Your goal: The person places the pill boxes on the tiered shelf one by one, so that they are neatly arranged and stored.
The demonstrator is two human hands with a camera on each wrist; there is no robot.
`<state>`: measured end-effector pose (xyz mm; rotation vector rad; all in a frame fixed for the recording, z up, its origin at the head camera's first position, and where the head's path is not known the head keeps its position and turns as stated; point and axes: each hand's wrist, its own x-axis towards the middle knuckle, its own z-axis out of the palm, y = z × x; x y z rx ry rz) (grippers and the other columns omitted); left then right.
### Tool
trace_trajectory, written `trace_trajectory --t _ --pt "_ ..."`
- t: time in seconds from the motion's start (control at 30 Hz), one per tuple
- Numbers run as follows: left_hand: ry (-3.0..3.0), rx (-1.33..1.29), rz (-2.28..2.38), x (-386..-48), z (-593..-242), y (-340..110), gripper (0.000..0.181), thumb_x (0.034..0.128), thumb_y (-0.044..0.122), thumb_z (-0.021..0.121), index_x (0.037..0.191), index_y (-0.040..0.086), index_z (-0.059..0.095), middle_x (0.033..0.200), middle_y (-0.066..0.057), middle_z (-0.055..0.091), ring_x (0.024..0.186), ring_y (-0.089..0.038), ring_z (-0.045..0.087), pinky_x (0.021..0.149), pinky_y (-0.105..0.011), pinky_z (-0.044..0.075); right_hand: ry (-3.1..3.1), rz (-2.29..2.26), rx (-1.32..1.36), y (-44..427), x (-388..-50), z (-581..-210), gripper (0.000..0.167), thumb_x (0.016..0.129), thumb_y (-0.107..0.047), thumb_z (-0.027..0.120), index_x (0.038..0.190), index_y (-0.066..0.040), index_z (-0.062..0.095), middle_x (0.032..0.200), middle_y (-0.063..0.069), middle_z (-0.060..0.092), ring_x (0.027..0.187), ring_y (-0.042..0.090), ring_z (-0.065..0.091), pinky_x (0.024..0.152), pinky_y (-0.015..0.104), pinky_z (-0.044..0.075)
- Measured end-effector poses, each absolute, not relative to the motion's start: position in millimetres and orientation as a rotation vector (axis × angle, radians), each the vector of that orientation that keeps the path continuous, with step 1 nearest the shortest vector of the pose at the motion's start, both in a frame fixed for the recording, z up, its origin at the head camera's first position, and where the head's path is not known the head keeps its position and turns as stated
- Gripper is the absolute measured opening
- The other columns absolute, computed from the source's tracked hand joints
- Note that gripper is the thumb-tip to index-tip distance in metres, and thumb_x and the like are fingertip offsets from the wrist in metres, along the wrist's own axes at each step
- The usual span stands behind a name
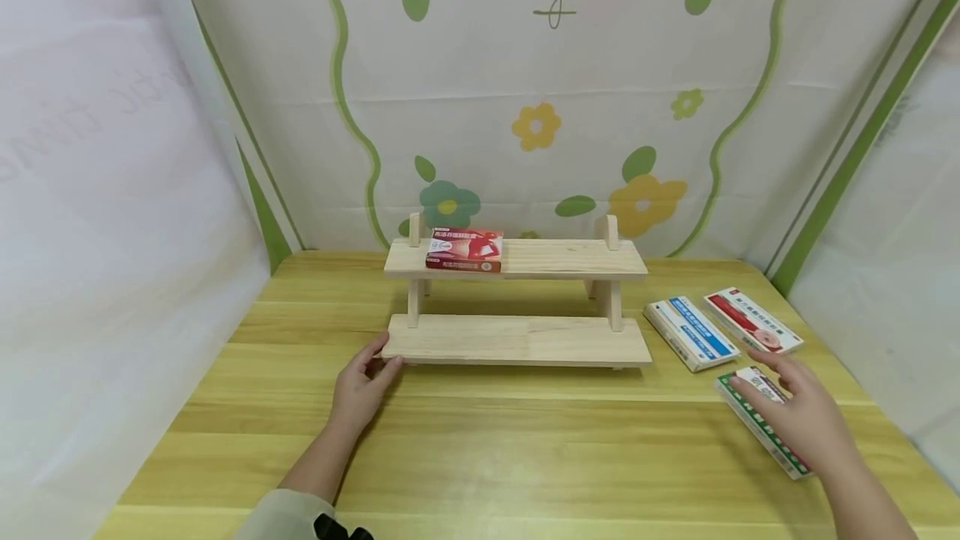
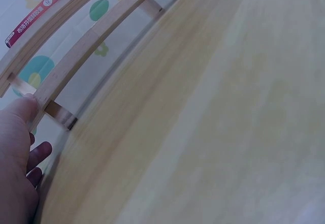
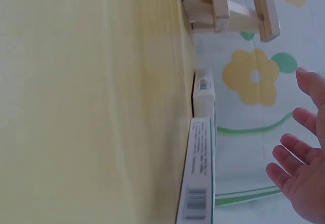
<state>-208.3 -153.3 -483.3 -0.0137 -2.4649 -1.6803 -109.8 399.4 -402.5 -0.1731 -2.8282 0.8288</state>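
My left hand [image 1: 360,390] holds the left end of the lower board of a two-tier wooden shelf [image 1: 517,340]. In the left wrist view a digit rests on the board's end, while other fingers curl below it. A red-and-white medicine box [image 1: 465,250] lies on the left part of the upper board. My right hand [image 1: 806,415] hovers with fingers spread over a green-and-white medicine box [image 1: 761,423], partly covering it. The right wrist view shows a gap between that hand [image 3: 304,168] and the box [image 3: 195,173].
Behind the green-and-white box lie a blue-and-white medicine box [image 1: 692,333] and a red-and-white one with a pink round picture [image 1: 753,319]. All stand on a wood-grain table [image 1: 525,457]. A flower-printed cloth [image 1: 480,65] hangs behind, with white cloth walls at both sides.
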Motion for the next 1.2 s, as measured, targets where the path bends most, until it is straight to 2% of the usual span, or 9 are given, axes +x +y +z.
trace_trajectory --t 0.13,0.3,0.53,1.03,1.2 --pt "-2.464 -0.021 -1.681 -208 -483 -153 0.053 0.0925 0.023 0.07 0.141 0.01 0.052 0.141 -0.015 0.056 0.103 -0.014 0.061 0.079 -0.01 0.047 -2.847 0.766 -0.186 410 -104 -409 0.066 0.096 -0.039 0.062 0.141 0.005 0.044 0.14 0.039 0.039 0.119 0.059 0.039 0.087 0.071 0.037" --pt "-2.458 -0.027 -1.685 -208 -483 -153 0.054 0.0927 0.025 0.069 0.142 0.009 0.052 0.142 -0.017 0.054 0.105 -0.017 0.061 0.08 -0.01 0.047 -2.877 0.728 -0.221 420 -99 -415 0.068 0.096 -0.042 0.061 0.141 0.005 0.042 0.14 0.04 0.037 0.121 0.06 0.035 0.088 0.072 0.035" --pt "-2.467 -0.014 -1.695 -207 -483 -153 0.052 0.093 0.022 0.069 0.141 0.01 0.052 0.142 -0.013 0.054 0.103 -0.014 0.059 0.08 -0.01 0.047 -2.925 0.705 -0.306 435 -91 -426 0.071 0.096 -0.046 0.059 0.14 0.007 0.042 0.138 0.042 0.036 0.123 0.061 0.031 0.09 0.073 0.03" --pt "-2.457 -0.031 -1.657 -209 -485 -153 0.054 0.0925 0.025 0.069 0.141 0.008 0.052 0.141 -0.017 0.055 0.104 -0.017 0.062 0.081 -0.01 0.047 -3.145 0.603 -0.511 457 -77 -447 0.093 0.091 -0.066 0.051 0.142 0.01 0.037 0.134 0.047 0.029 0.115 0.062 0.032 0.085 0.073 0.035" --pt "-2.451 -0.033 -1.643 -210 -487 -153 0.053 0.092 0.023 0.07 0.14 0.008 0.053 0.14 -0.017 0.056 0.104 -0.02 0.062 0.081 -0.01 0.047 -3.166 0.564 -0.504 459 -72 -449 0.091 0.09 -0.066 0.054 0.14 0.01 0.038 0.131 0.049 0.03 0.114 0.063 0.033 0.085 0.074 0.035"
